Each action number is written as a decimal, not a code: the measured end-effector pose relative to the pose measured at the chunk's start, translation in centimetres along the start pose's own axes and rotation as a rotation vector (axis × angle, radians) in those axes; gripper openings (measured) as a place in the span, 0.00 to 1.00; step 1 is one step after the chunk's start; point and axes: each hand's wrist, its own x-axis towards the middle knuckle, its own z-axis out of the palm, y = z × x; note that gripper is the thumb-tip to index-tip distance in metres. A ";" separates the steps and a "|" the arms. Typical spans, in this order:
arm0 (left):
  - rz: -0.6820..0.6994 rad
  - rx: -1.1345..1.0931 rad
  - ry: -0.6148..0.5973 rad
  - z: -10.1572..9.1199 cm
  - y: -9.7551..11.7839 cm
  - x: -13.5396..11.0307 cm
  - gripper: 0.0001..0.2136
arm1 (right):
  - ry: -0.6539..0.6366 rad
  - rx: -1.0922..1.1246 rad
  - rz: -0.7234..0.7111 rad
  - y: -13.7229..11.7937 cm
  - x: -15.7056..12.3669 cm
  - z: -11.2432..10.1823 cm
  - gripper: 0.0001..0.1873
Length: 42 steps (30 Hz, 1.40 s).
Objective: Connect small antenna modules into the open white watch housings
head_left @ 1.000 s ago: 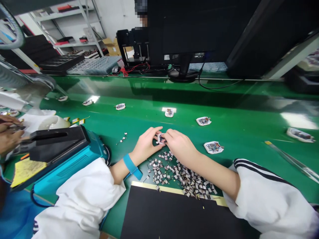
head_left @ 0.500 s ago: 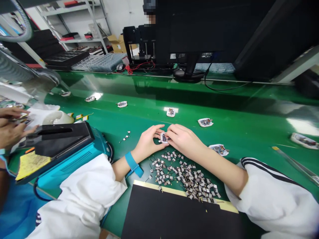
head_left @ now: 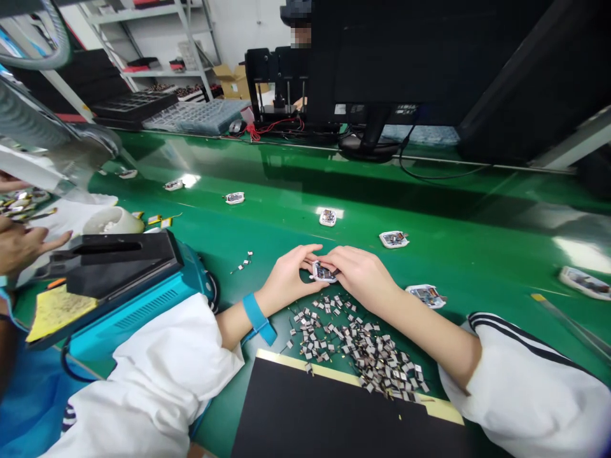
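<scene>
My left hand [head_left: 292, 272] curves around a small white device housing [head_left: 323, 272], thumb along its near edge and fingers behind it. A circuit board faces up inside the housing. At its right side, the fingers of my right hand [head_left: 365, 272] are closed, with a small dark part [head_left: 336, 273] at their tips; its kind is not clear. Just in front of my hands lies a loose pile of small silver components with short wires [head_left: 377, 356]. Another open white housing with a board [head_left: 426, 296] rests beside my right forearm.
More housings [head_left: 327, 217] are spaced in a row along the green bench. Tweezers [head_left: 570, 324] lie at right, a black sheet [head_left: 344, 413] in front. To the left are a teal machine [head_left: 138, 305], yellow battery packs [head_left: 166, 222] and a co-worker's hand [head_left: 28, 248]. A monitor [head_left: 405, 57] stands behind.
My hands and the housing have shifted slightly right and down in view, and more of the board shows. The co-worker's hands have moved apart.
</scene>
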 end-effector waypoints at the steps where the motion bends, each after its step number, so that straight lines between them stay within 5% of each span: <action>1: 0.022 0.035 0.001 0.0 0.0 0.0 0.26 | -0.025 -0.083 0.005 -0.2 0.1 -0.2 0.08; 6: 0.045 0.082 0.033 0.0 0.1 0.0 0.25 | -0.032 -0.198 0.029 -0.6 0.7 -0.4 0.07; 13: -0.128 -0.321 0.076 0.1 0.1 0.1 0.26 | 0.194 0.400 0.190 0.3 0.7 1.5 0.03; 17: -0.157 -0.381 0.055 0.0 0.0 0.2 0.25 | 0.245 0.528 0.236 0.5 0.7 1.9 0.02; 25: -0.181 -0.371 0.057 -0.1 0.3 0.3 0.24 | 0.280 0.480 0.169 0.6 0.3 2.4 0.02; 35: -0.227 -0.329 0.050 0.3 -0.6 0.3 0.24 | 0.026 0.089 0.010 1.2 -0.5 1.7 0.11; 42: -0.267 -0.259 -0.009 0.1 -0.6 0.4 0.27 | 0.031 0.094 0.015 1.6 0.0 2.1 0.06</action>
